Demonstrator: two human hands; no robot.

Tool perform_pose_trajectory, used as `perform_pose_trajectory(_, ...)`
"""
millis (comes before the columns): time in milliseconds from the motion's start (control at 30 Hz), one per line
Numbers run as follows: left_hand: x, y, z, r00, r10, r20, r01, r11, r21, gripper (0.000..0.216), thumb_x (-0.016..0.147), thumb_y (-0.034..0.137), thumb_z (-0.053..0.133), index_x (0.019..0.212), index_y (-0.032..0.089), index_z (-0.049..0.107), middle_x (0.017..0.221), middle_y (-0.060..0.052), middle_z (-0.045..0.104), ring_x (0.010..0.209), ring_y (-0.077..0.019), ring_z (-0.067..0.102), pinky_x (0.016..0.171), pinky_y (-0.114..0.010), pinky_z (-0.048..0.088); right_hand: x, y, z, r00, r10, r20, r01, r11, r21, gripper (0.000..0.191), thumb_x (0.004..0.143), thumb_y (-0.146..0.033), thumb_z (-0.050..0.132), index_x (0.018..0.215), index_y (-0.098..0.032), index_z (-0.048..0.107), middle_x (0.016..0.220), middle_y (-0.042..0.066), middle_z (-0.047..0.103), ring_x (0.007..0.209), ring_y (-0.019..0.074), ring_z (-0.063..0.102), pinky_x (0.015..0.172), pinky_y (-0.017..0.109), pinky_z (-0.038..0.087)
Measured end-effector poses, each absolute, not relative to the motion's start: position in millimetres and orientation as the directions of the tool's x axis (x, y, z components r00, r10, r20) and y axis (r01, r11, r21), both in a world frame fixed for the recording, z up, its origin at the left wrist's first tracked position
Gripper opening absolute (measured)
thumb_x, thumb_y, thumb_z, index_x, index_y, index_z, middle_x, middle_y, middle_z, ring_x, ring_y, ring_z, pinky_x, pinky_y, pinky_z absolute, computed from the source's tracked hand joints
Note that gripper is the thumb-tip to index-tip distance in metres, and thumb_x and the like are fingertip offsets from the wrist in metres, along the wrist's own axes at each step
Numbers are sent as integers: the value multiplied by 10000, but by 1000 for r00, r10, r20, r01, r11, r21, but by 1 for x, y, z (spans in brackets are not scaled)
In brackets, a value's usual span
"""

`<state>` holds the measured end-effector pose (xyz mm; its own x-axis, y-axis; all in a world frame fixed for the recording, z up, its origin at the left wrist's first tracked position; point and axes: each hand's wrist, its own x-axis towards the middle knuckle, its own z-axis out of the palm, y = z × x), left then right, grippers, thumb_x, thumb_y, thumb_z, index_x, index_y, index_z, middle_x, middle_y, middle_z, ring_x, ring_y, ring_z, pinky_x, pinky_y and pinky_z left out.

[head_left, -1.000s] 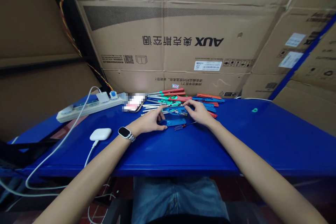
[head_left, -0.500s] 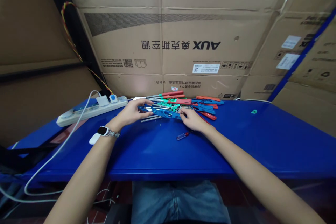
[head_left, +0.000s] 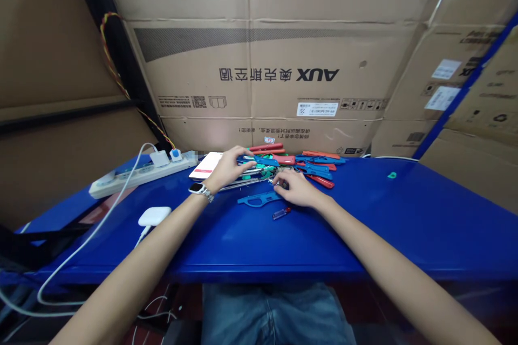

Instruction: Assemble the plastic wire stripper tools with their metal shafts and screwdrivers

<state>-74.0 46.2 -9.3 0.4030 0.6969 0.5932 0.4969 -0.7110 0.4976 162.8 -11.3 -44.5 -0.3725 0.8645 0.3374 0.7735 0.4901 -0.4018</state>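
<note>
My left hand (head_left: 231, 168) is closed at the back of the table, thumb and fingers round one end of a blue plastic lighter casing (head_left: 265, 161) over a pile of parts. My right hand (head_left: 297, 187) is closed, fingertips curled down at the pile's front edge; what they pinch is too small to make out. Just in front lies another blue casing half (head_left: 259, 199), its right end close to my right fingers. A small screwdriver (head_left: 280, 214) with a clear handle lies nearer me. Metal rods (head_left: 243, 183) and green plastic pieces (head_left: 265, 171) lie between my hands.
Red casings (head_left: 321, 180) and blue casings (head_left: 318, 168) are heaped right of the pile. A white box (head_left: 207, 164) sits left, near a power strip (head_left: 141, 173). A white earbud case (head_left: 154, 216) with a cable lies by my left forearm. Cardboard (head_left: 279, 43) walls the back.
A blue casing half now lies on the table, where both hands held a blue casing before. My left hand has moved right and back over the pile; my right hand has shifted slightly.
</note>
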Motion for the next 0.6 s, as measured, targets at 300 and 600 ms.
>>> perform_pose_trajectory(300,-45,88,-39,507,718,476,602,-691,400,146,902,286,586,917,182,688,1066,-69,710,1046,-240,623,1007,-426,440,177,7,-48,-198,877,438,763,418,-492,78,841,-211,588,893,-187,641,912,45,670,813,175,606,777,312,463)
perform_pose_trajectory(600,-58,70,-37,505,706,496,723,-660,203,157,891,296,589,969,190,675,1048,-100,592,1038,-283,560,942,-443,450,170,12,-42,-215,903,372,881,343,-325,140,866,-233,582,946,-205,694,1038,86,685,998,247,620,890,395,449)
